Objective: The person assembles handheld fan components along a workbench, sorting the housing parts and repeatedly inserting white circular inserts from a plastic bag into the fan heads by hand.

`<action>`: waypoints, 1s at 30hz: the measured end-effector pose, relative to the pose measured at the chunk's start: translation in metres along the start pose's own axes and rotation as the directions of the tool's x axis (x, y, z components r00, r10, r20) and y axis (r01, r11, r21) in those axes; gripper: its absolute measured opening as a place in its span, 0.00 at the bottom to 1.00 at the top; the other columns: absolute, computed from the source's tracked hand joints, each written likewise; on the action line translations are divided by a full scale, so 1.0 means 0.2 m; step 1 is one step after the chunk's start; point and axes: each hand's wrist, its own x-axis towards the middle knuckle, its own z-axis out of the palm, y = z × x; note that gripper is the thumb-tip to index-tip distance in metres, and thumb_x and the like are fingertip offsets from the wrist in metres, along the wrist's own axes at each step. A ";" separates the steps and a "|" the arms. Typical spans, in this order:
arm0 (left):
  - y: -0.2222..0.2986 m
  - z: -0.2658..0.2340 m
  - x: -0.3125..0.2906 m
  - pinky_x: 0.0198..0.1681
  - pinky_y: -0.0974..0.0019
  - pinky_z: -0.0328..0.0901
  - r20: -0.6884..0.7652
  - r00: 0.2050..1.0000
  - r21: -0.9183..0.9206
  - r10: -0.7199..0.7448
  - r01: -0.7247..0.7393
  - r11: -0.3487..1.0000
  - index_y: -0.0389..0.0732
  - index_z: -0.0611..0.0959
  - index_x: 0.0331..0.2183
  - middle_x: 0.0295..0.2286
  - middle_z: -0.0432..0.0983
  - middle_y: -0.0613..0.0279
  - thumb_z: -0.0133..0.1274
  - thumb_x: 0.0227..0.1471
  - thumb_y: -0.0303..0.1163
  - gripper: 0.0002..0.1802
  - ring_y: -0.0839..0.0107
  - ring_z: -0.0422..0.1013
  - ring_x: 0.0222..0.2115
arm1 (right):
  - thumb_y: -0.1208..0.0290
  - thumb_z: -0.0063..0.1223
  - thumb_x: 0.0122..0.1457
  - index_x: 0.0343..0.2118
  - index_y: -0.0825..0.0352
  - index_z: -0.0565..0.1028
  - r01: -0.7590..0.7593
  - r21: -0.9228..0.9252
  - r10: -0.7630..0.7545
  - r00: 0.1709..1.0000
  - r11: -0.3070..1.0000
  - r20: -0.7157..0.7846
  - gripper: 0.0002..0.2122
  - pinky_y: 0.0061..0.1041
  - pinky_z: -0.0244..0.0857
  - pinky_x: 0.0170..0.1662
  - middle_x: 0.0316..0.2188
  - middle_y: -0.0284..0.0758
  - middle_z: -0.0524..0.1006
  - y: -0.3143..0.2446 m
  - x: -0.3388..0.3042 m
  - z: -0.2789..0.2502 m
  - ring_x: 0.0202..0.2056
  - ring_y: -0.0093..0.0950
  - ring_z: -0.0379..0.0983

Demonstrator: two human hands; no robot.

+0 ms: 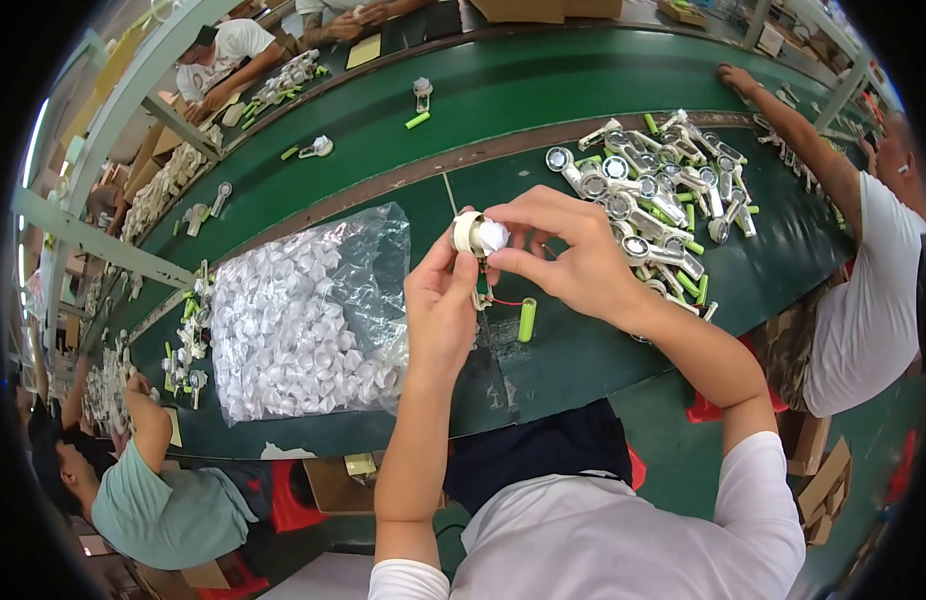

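Note:
Over the near edge of the work table, my left hand [443,300] grips a partly assembled handheld fan [467,233] by its round cream head. Its fingers and thumb are closed around that head. My right hand [573,250] pinches a small white plastic fan blade piece [493,237] against the open face of the head. A thin red wire runs from the fan's lower part to a green cylindrical battery [527,320], which hangs beside my left wrist. Most of the fan's handle is hidden behind my left hand.
A clear bag [283,330] full of white plastic pieces lies on the left. To the right spreads a pile of fan units [663,190] with green batteries. Beyond runs a green conveyor [523,85] carrying scattered units. Co-workers sit on the left, far side and right.

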 end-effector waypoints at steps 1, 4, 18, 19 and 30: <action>0.01 0.00 -0.02 0.40 0.72 0.65 -0.015 0.999 0.023 0.029 -0.028 0.999 0.31 0.72 0.54 0.42 0.74 0.63 0.48 0.62 0.27 0.20 0.77 0.69 0.38 | 0.81 0.66 0.47 0.41 0.70 0.79 0.003 0.008 -0.003 1.000 1.000 0.010 0.16 0.18 0.67 0.28 0.32 0.34 0.77 0.00 0.00 0.02 0.28 0.20 0.74; 0.04 -0.02 -0.05 0.39 0.73 0.65 0.012 0.999 0.066 0.043 -0.044 0.997 0.30 0.73 0.53 0.41 0.74 0.64 0.50 0.60 0.25 0.20 0.79 0.69 0.36 | 0.83 0.66 0.46 0.40 0.71 0.80 0.051 0.048 -0.051 0.999 0.998 -0.007 0.15 0.18 0.69 0.29 0.32 0.35 0.77 -0.01 0.00 0.05 0.29 0.21 0.74; 0.10 -0.01 -0.16 0.52 0.69 0.62 0.054 0.998 0.231 0.017 -0.029 0.973 0.30 0.72 0.49 0.41 0.74 0.59 0.54 0.56 0.23 0.19 0.74 0.69 0.46 | 0.81 0.65 0.46 0.40 0.70 0.78 0.078 -0.165 -0.079 0.997 0.983 -0.002 0.15 0.22 0.70 0.28 0.29 0.37 0.74 -0.07 -0.07 0.13 0.24 0.26 0.74; 0.10 -0.02 -0.16 0.51 0.70 0.62 0.022 1.000 0.224 -0.016 0.011 0.975 0.31 0.71 0.49 0.42 0.73 0.59 0.55 0.56 0.25 0.20 0.74 0.69 0.45 | 0.82 0.64 0.46 0.40 0.70 0.78 0.138 -0.217 -0.138 0.990 0.966 0.017 0.16 0.23 0.71 0.28 0.31 0.37 0.74 -0.07 -0.08 0.14 0.25 0.27 0.75; 0.08 0.00 -0.22 0.49 0.71 0.63 -0.085 0.995 0.133 0.053 -0.041 0.990 0.34 0.73 0.45 0.40 0.72 0.61 0.61 0.53 0.30 0.20 0.75 0.67 0.44 | 0.77 0.56 0.59 0.52 0.72 0.73 -0.184 0.353 0.111 0.970 0.917 0.217 0.17 0.24 0.70 0.44 0.40 0.35 0.73 -0.03 -0.06 0.10 0.42 0.24 0.72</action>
